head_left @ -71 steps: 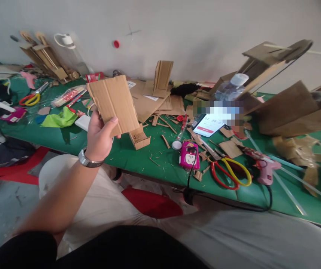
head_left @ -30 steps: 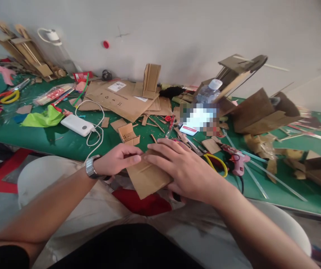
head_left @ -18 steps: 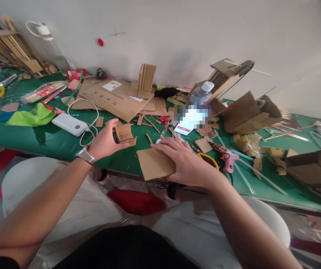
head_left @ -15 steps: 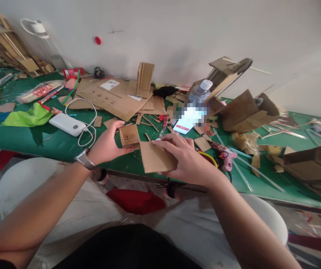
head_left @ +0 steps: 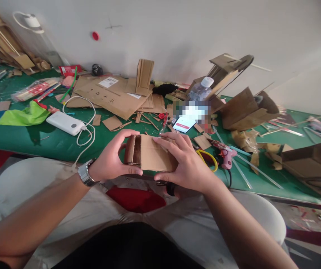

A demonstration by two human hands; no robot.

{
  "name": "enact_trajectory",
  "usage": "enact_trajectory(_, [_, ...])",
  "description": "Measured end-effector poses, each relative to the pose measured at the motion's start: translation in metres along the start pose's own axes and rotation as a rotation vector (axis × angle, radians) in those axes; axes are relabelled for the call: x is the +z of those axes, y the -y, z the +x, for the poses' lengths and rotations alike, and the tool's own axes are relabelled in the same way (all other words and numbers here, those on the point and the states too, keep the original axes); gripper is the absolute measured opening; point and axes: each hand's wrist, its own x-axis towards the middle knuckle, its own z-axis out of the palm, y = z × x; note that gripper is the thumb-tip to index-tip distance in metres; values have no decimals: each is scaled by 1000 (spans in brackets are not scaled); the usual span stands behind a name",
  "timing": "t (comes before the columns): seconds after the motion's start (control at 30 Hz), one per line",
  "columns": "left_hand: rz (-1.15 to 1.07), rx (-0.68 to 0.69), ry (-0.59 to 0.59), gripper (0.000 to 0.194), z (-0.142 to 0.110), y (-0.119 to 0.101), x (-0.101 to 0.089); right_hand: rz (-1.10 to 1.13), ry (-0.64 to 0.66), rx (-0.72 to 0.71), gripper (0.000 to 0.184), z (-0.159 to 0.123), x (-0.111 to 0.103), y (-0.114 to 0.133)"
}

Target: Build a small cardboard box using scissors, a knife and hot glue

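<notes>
My left hand (head_left: 114, 157) is closed around a small open cardboard box (head_left: 133, 150), its thumb along the near side and fingers at the far side. My right hand (head_left: 181, 158) grips a flat-faced cardboard piece (head_left: 156, 154), fingers over its top and thumb at the near edge. The two cardboard parts meet edge to edge in front of me, above the table's front edge; whether they are joined I cannot tell. Part of the box's dark inside shows between them. Just right of my right hand lie yellow-handled scissors (head_left: 209, 160) and a pink glue gun (head_left: 227, 157).
A white power bank (head_left: 65, 123) with a looped cable lies on the green table (head_left: 98, 134) at left. Flat cardboard (head_left: 104, 93) is behind. A lit phone (head_left: 187, 121) lies before a plastic bottle (head_left: 202, 89). Cardboard constructions (head_left: 247, 110) stand at right.
My left hand has turned the small box and brought it right against the other cardboard piece. My right hand's piece has levelled a little and hides more of the table.
</notes>
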Motion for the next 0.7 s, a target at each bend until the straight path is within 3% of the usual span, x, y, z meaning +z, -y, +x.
enact_trajectory(0.37, [63, 171, 10, 117, 1, -3, -2, 139, -31, -20, 96, -3, 12, 1])
enact_trajectory(0.53, [26, 208, 91, 101, 0, -6, -5, 188, -13, -32, 99, -3, 14, -4])
enact_trajectory(0.7, [27, 223, 68, 100, 2, -7, -5, 224, 5, -54, 101, -3, 13, -6])
